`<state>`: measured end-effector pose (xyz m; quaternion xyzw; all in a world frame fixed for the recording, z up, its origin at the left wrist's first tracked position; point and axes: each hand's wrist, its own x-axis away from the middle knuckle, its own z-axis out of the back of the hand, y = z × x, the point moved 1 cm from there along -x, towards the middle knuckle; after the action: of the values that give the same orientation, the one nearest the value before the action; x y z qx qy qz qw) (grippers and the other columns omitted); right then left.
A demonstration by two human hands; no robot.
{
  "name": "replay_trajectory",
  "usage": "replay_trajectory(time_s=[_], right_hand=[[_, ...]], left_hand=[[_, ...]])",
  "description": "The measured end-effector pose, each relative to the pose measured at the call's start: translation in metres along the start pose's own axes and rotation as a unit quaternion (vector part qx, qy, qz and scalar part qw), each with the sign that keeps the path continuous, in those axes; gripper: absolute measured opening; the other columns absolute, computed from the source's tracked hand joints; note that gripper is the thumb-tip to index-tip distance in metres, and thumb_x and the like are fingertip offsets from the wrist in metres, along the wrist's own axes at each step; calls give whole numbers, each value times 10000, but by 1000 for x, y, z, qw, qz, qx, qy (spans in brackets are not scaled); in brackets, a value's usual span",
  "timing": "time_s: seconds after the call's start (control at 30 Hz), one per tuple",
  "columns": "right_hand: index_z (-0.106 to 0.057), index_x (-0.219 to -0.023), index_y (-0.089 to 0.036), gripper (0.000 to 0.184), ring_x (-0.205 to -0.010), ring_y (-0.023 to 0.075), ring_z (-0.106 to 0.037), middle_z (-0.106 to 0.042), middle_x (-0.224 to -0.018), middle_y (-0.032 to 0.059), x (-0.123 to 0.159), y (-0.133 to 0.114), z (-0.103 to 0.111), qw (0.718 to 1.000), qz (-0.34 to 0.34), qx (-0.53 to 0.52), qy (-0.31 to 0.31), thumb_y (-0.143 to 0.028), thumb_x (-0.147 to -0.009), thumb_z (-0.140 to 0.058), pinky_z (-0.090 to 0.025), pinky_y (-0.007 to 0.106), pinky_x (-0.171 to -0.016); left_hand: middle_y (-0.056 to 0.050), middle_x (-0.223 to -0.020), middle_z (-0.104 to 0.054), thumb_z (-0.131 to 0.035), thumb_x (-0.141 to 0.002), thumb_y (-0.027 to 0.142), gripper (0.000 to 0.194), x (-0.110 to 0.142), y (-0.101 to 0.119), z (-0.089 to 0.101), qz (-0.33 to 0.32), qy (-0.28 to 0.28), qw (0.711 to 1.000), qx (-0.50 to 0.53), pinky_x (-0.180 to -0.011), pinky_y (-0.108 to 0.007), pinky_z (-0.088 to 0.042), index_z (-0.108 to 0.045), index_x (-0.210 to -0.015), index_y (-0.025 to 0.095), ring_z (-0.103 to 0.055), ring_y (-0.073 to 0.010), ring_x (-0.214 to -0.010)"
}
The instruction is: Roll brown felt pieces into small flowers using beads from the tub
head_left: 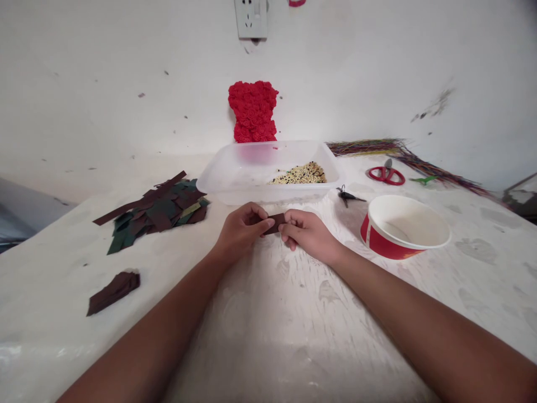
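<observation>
Left hand [242,230]: pinching one end of a dark brown strip [276,223], fingers [262,225] pressed together on it.
Right hand [307,235]: pinching the other end, fingers curling around it.
Strip: bending slightly between both hands, just above the table [59,296].
Nearby: a pile of green and brown strips [155,214] is lying left; a plastic tub [268,193] holding beads [300,174] is sitting ahead; red scissors [386,175] and a paper bowl [405,226] are resting right.

Brown strip [276,223] partly hidden by fingers [289,221] — wall socket [250,18] cut off at top.
</observation>
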<state>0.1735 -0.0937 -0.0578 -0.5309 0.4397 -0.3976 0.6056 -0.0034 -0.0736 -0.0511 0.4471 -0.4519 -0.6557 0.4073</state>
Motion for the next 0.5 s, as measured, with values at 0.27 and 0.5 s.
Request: replay_trajectory(time_s=[0.27,0.5], right_hand=[[-508,-641,-173,236,-429,74,-492,-564,-558,-44,-2,-2,-1,1000,-2,-12,11,-256,-859,-546,-371,216,-468],[-518,-639,-174,286,-413,78,-487,-565,-541,-40,-3,2,2,999,6,-21,24,-303,-894,-521,-361,227,-470]], left_hand=[[-8,-800,-676,-714,-771,277,82,6,7,-10,-58,85,989,-109,-649,-244,-489,-702,-792,198,-620,-138,-740],[-18,-871,-679,-673,-808,260,94,9,13,-11,-78,78,987,-118,-665,-248,-495,-748,-849,220,-635,-155,-820]])
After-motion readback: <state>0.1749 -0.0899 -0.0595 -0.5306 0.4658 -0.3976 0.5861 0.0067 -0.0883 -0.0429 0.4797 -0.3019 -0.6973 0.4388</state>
